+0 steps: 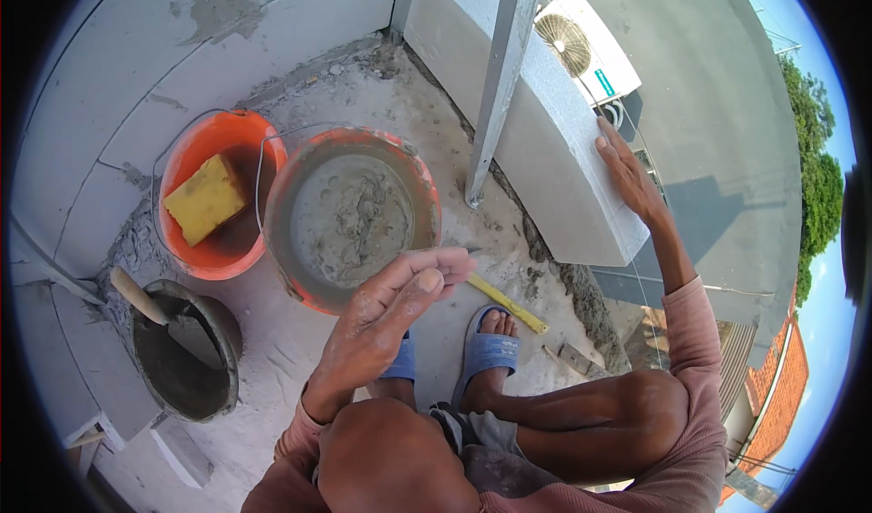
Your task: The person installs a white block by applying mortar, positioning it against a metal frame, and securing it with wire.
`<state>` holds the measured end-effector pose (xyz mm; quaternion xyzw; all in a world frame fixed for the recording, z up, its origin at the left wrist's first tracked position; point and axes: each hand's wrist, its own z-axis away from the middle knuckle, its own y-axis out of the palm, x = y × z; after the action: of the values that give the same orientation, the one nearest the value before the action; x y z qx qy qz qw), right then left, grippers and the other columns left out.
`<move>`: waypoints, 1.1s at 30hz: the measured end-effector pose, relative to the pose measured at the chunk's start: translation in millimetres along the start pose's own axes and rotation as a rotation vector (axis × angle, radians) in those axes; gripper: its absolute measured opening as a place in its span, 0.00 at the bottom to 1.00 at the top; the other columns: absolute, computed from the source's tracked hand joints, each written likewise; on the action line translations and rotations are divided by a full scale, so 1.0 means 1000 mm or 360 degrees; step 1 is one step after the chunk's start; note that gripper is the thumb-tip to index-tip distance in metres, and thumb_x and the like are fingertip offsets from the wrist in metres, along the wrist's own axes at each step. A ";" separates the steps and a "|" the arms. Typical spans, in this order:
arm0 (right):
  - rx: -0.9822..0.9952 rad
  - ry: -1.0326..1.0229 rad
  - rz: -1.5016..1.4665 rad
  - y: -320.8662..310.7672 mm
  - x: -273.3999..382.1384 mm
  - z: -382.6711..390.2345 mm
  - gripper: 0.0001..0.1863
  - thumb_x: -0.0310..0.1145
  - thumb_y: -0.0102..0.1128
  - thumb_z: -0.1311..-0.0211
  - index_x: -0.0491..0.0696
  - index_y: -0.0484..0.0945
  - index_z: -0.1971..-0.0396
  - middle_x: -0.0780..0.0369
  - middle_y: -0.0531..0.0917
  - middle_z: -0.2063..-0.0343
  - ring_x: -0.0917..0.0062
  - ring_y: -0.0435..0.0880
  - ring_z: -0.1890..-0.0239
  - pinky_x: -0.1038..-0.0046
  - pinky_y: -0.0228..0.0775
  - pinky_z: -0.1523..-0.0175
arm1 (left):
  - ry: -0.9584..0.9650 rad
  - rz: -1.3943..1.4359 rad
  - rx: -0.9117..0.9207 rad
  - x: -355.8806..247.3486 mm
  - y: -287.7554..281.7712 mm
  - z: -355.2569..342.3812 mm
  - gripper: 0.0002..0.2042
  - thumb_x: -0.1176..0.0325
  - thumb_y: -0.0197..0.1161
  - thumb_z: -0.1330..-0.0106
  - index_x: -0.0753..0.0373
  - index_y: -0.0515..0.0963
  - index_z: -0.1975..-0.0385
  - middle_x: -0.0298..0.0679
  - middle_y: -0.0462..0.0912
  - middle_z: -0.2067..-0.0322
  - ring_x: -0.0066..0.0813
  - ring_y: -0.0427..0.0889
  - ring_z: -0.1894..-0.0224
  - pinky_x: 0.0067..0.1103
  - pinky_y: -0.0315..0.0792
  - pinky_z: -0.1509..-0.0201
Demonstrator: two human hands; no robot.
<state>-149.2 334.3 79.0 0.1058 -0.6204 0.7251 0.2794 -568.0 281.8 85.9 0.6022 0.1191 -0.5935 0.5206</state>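
Observation:
My left hand [386, 309] hovers in front of a mortar-filled orange bucket [427, 195]. Its fingers stretch to the right, close together and slightly cupped, with the thumb alongside; I make out nothing held in it. A small dark tip shows beside the fingertips, too small to name. My right hand [631, 172] is open, its fingers stretched along the outer top edge of a pale wall block [545, 150]. Wet grey mortar [350, 218] lies in the bucket. Partly behind my left fingers, a yellow strip-shaped tool [509, 304] rests on the floor.
At left stand an orange bucket [222, 268] with brown water and a yellow sponge [207, 200], and a dark bucket [232, 359] holding a wooden-handled trowel [136, 295]. A metal post [504, 86] rises beside the low wall. Beyond it sits an air-conditioner unit [590, 50].

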 end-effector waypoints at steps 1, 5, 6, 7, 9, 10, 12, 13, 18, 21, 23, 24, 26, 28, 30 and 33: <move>-0.0014 0.0003 0.0010 -0.001 0.001 -0.001 0.45 0.66 0.41 0.25 0.45 0.55 0.23 0.45 0.58 0.25 0.55 0.54 0.21 0.62 0.42 0.20 | 0.0019 -0.0010 -0.0067 -0.001 0.002 -0.001 0.23 0.56 0.52 0.21 0.72 0.75 0.40 0.52 0.82 0.45 0.39 0.79 0.38 0.35 0.70 0.30; -0.0029 0.0081 0.0074 -0.002 -0.004 0.003 0.45 0.65 0.41 0.25 0.45 0.55 0.23 0.45 0.58 0.25 0.55 0.54 0.21 0.61 0.42 0.20 | -0.0033 0.0041 0.0037 0.001 -0.001 -0.005 0.18 0.65 0.50 0.19 0.69 0.73 0.37 0.49 0.80 0.41 0.33 0.77 0.36 0.30 0.68 0.29; -0.0039 -0.0009 0.0143 0.000 -0.008 -0.002 0.45 0.65 0.41 0.25 0.45 0.54 0.23 0.45 0.58 0.25 0.54 0.54 0.21 0.61 0.42 0.19 | 0.0001 0.0060 -0.0011 0.001 0.001 -0.007 0.18 0.65 0.50 0.19 0.70 0.73 0.38 0.50 0.80 0.42 0.34 0.77 0.36 0.31 0.69 0.29; -0.0048 -0.0059 0.0222 0.000 -0.015 0.000 0.45 0.64 0.41 0.25 0.45 0.53 0.22 0.44 0.57 0.24 0.54 0.54 0.21 0.60 0.42 0.19 | 0.0008 0.0091 -0.0032 0.004 0.005 -0.010 0.19 0.64 0.50 0.19 0.71 0.73 0.38 0.51 0.80 0.42 0.35 0.78 0.36 0.31 0.69 0.29; -0.0063 -0.0049 0.0195 0.000 -0.016 -0.004 0.46 0.66 0.44 0.27 0.45 0.53 0.22 0.42 0.57 0.25 0.51 0.54 0.22 0.56 0.44 0.20 | -0.0008 0.0107 -0.0043 0.002 0.007 -0.006 0.19 0.64 0.50 0.19 0.71 0.73 0.38 0.52 0.80 0.42 0.36 0.78 0.37 0.31 0.69 0.30; -0.0069 -0.0044 0.0193 -0.002 -0.020 -0.006 0.52 0.75 0.44 0.35 0.54 0.53 0.21 0.46 0.55 0.23 0.48 0.51 0.21 0.47 0.45 0.21 | 0.0033 0.0110 -0.0105 0.001 0.009 -0.005 0.19 0.64 0.50 0.20 0.72 0.73 0.38 0.53 0.81 0.43 0.38 0.79 0.37 0.31 0.69 0.30; -0.0026 -0.0092 0.0095 0.009 -0.021 -0.016 0.56 0.78 0.47 0.40 0.54 0.54 0.22 0.46 0.55 0.24 0.48 0.53 0.22 0.43 0.48 0.22 | -0.0034 0.0063 -0.0158 -0.004 0.006 -0.002 0.20 0.64 0.51 0.20 0.73 0.73 0.39 0.53 0.81 0.44 0.39 0.80 0.38 0.31 0.70 0.30; -0.0075 -0.0078 0.0168 0.000 -0.036 -0.010 0.56 0.79 0.47 0.40 0.54 0.54 0.22 0.46 0.55 0.24 0.48 0.53 0.22 0.43 0.48 0.22 | -0.0044 0.0101 -0.0140 0.007 0.009 -0.012 0.20 0.64 0.51 0.21 0.73 0.73 0.39 0.53 0.81 0.44 0.40 0.80 0.39 0.31 0.70 0.30; -0.0099 -0.0106 0.0222 0.001 -0.040 -0.003 0.57 0.80 0.49 0.42 0.54 0.55 0.22 0.47 0.56 0.24 0.49 0.53 0.22 0.43 0.48 0.22 | -0.0027 0.0083 -0.0119 0.011 0.007 -0.011 0.21 0.62 0.50 0.20 0.73 0.71 0.37 0.54 0.81 0.43 0.42 0.80 0.38 0.32 0.71 0.31; -0.0096 -0.0198 0.0206 0.005 -0.037 -0.004 0.55 0.78 0.48 0.40 0.53 0.56 0.22 0.48 0.56 0.24 0.50 0.53 0.22 0.44 0.47 0.22 | -0.0024 0.0032 -0.0150 0.008 0.004 -0.005 0.22 0.61 0.49 0.20 0.73 0.70 0.37 0.53 0.81 0.43 0.42 0.80 0.38 0.32 0.71 0.31; -0.0113 -0.0182 0.0152 0.005 -0.035 -0.001 0.54 0.78 0.43 0.37 0.52 0.56 0.22 0.48 0.56 0.24 0.50 0.53 0.22 0.45 0.45 0.21 | -0.0028 0.0019 -0.0148 0.007 0.005 -0.005 0.22 0.61 0.49 0.20 0.73 0.70 0.37 0.54 0.81 0.43 0.42 0.80 0.38 0.32 0.71 0.31; -0.0104 -0.0180 0.0138 0.005 -0.034 0.003 0.54 0.78 0.43 0.37 0.52 0.56 0.22 0.48 0.56 0.24 0.50 0.53 0.22 0.45 0.45 0.21 | -0.0016 0.0007 -0.0147 0.006 0.005 -0.004 0.22 0.61 0.50 0.20 0.73 0.70 0.37 0.54 0.81 0.43 0.42 0.80 0.38 0.32 0.71 0.31; -0.0139 -0.0139 -0.0094 0.001 -0.029 0.015 0.54 0.78 0.38 0.36 0.52 0.55 0.22 0.48 0.56 0.24 0.51 0.52 0.21 0.46 0.44 0.20 | -0.0034 0.0034 -0.0135 0.011 0.007 -0.008 0.22 0.61 0.50 0.20 0.73 0.71 0.37 0.54 0.81 0.43 0.42 0.80 0.38 0.32 0.71 0.31; -0.0140 -0.0203 0.0000 0.009 -0.042 0.014 0.55 0.79 0.34 0.36 0.50 0.54 0.22 0.48 0.56 0.24 0.51 0.53 0.22 0.47 0.45 0.20 | -0.0043 0.0056 -0.0129 0.013 0.009 -0.008 0.22 0.61 0.50 0.20 0.73 0.71 0.37 0.54 0.81 0.43 0.42 0.80 0.38 0.32 0.71 0.31; -0.0304 -0.0319 0.0310 0.011 -0.047 0.018 0.46 0.68 0.35 0.25 0.44 0.56 0.24 0.44 0.64 0.28 0.52 0.62 0.25 0.61 0.54 0.22 | -0.0145 0.0045 -0.0031 0.017 0.012 -0.012 0.21 0.62 0.50 0.20 0.73 0.71 0.38 0.55 0.81 0.43 0.42 0.80 0.37 0.33 0.70 0.30; -0.0060 -0.0007 -0.0014 -0.005 -0.043 0.024 0.51 0.74 0.34 0.31 0.47 0.53 0.22 0.47 0.58 0.25 0.51 0.56 0.22 0.50 0.46 0.20 | -0.0215 0.0036 0.0059 0.024 0.017 -0.017 0.21 0.63 0.50 0.20 0.73 0.71 0.38 0.55 0.80 0.43 0.42 0.79 0.37 0.33 0.70 0.30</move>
<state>-116.0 299.6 66.9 0.1047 -0.6340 0.7119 0.2833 -538.5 276.4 70.2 0.5715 0.0658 -0.6289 0.5230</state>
